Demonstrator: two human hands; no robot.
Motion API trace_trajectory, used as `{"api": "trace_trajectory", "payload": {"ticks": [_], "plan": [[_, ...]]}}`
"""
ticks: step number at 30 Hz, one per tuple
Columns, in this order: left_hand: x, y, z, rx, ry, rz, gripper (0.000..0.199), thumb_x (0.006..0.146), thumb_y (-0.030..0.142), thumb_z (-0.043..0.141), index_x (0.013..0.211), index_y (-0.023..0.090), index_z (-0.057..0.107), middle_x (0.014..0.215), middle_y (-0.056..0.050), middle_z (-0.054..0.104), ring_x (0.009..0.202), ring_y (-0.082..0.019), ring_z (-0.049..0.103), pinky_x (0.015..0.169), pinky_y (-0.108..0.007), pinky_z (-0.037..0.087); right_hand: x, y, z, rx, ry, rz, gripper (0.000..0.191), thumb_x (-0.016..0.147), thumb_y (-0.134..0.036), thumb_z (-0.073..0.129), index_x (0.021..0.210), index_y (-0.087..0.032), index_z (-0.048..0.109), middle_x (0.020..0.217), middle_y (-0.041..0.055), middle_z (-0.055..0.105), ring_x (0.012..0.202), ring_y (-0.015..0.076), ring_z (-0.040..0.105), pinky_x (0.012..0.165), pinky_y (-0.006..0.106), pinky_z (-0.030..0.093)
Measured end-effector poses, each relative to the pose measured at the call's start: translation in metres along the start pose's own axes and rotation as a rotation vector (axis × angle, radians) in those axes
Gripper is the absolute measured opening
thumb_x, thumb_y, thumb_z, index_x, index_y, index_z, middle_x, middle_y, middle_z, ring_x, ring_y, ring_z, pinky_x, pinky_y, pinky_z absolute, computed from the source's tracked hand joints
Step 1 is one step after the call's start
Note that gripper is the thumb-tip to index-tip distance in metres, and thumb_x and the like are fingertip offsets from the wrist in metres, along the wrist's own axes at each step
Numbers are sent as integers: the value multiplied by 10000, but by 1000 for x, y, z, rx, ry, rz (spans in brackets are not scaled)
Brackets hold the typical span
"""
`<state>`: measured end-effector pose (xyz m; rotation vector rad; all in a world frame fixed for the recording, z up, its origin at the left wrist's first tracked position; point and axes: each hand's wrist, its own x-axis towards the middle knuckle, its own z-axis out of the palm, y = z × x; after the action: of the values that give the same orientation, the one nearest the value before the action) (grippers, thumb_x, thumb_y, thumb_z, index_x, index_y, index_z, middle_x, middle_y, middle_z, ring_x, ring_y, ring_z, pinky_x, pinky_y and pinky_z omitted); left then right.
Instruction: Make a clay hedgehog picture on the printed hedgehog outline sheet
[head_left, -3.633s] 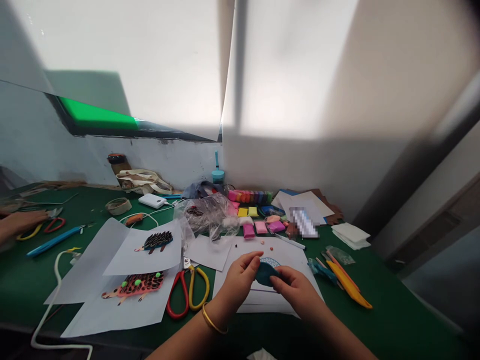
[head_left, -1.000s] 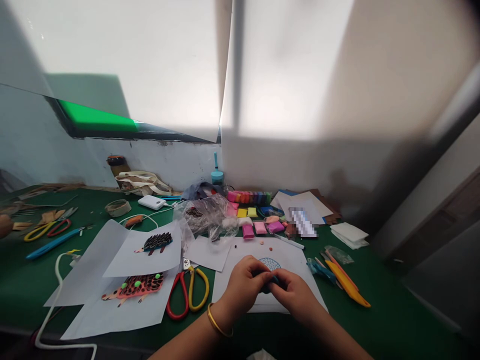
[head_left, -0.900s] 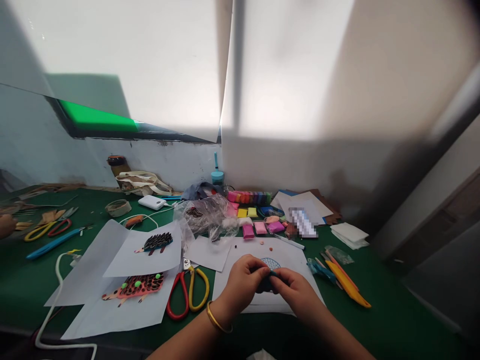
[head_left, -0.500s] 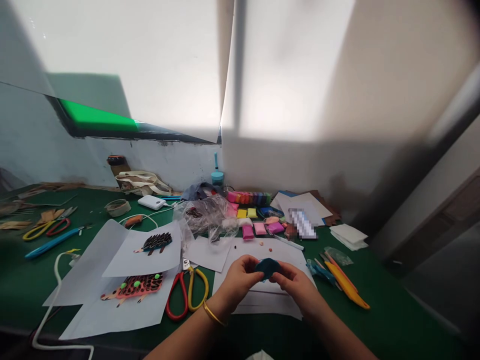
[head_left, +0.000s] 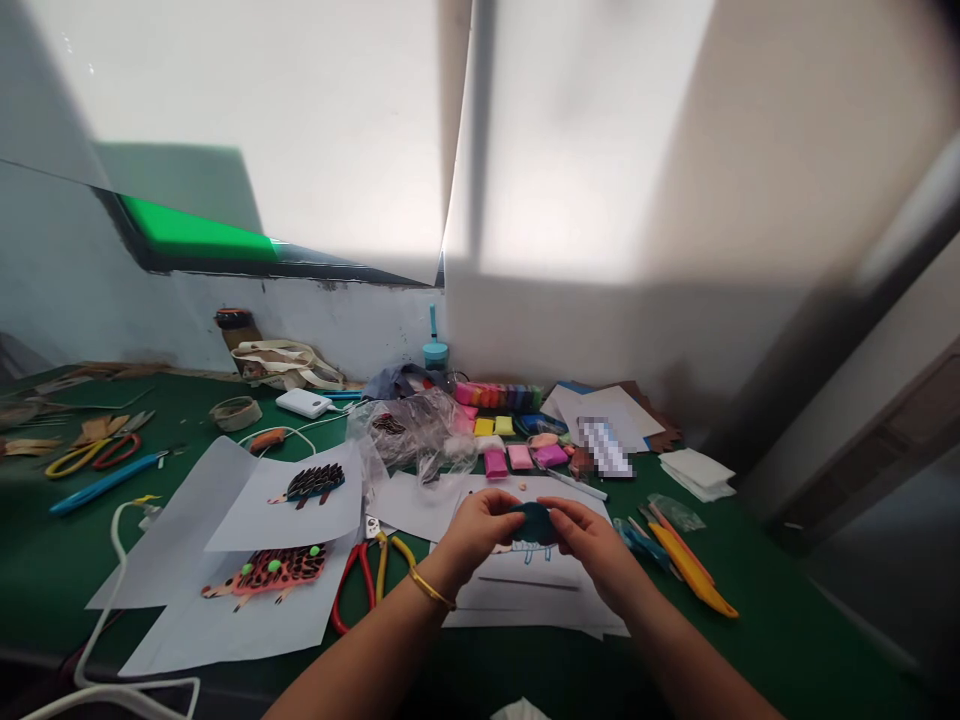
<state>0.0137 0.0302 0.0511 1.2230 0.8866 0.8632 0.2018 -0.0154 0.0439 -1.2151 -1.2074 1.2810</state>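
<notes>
One teal piece [head_left: 533, 524], left hand [head_left: 476, 530] and right hand [head_left: 591, 540] fingers [head_left: 511, 522] clamped on opposite edges.
Likely light, soft, easily dented: pinch lightly at the rim.

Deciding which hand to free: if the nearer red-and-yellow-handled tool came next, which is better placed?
Likely the left hand: nearer the tool, its forearm overlapping it in view. The right hand is farther; both hold the blue piece.
</notes>
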Motion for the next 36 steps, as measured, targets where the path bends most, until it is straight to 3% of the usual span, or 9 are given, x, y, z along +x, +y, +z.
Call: {"api": "trace_trajectory", "payload": {"ticks": [3, 7, 10, 13, 16, 22, 27, 31, 36], "plan": [[7, 13, 0, 80, -53, 31, 385, 632, 402, 817, 856, 126, 672, 719, -20, 638, 582, -120, 557, 518, -232, 403, 9, -10, -2, -19, -32, -28, 460, 754, -546, 710, 1064, -206, 712, 996, 65, 710, 879, 228, 631, 704, 311, 444], [12, 23, -1, 96, -39, 47, 453, 681, 452, 789, 981, 131, 674, 770, -31, 649, 613, -124, 579, 557, -241, 434, 21, -20, 0, -38, 0, -26, 398, 704, -517, 753, 920, -183, 734, 863, 40, 698, 806, 208, 608, 707, 317, 452], [16, 18, -3, 2, -7, 18, 540, 653, 463, 819, 1052, 143, 644, 815, -35, 660, 649, -133, 603, 610, -258, 460, 27, -20, 1, -47, 36, -13, 463, 692, -559, 743, 945, -171, 740, 796, 29, 680, 719, 172, 573, 634, 286, 413], [20, 8, -7, -78, 41, 7, 528, 564, 395, 883, 953, 137, 635, 799, -21, 648, 660, -122, 595, 610, -239, 434, 30, -14, 1, 26, 36, 22, 581, 736, -641, 664, 1087, -182, 713, 759, 21, 667, 678, 158, 576, 588, 264, 377], [23, 1, -9, -156, 72, -39, 524, 547, 376, 892, 924, 150, 607, 826, -11, 638, 685, -118, 599, 633, -238, 431, 35, -6, 0, 104, 30, 35, 617, 730, -601, 694, 1217, -225, 644, 823, 13, 681, 707, 156, 607, 611, 259, 397], [24, 1, -7, -96, 12, -77, 556, 602, 471, 854, 989, 178, 584, 897, -28, 650, 777, -173, 643, 644, -261, 449, 40, 1, 2, 14, -19, -56, 491, 711, -424, 739, 1137, -192, 665, 940, 41, 689, 839, 194, 624, 750, 330, 480], [31, -4, -2, 32, 87, -16, 470, 617, 454, 829, 935, 140, 684, 780, -37, 667, 702, -161, 596, 582, -240, 398, 35, 1, 3, -30, -60, -84, 612, 736, -419, 729, 1291, -213, 575, 912, 27, 684, 878, 209, 646, 818, 371, 506], [31, -6, -1, 19, 88, -36, 417, 619, 451, 805, 866, 135, 688, 759, -33, 652, 686, -149, 577, 578, -236, 391, 31, 2, 1, -40, -78, -86, 511, 737, -429, 744, 1205, -248, 650, 1132, 62, 685, 1032, 252, 633, 905, 406, 500], [23, -2, -1, -36, 53, -92, 447, 619, 481, 790, 901, 153, 677, 821, -38, 639, 740, -160, 586, 600, -240, 404, 28, 2, 0, -55, -95, -76, 493, 741, -435, 739, 1195, -258, 666, 1196, 66, 664, 1098, 268, 610, 948, 414, 488]]}}
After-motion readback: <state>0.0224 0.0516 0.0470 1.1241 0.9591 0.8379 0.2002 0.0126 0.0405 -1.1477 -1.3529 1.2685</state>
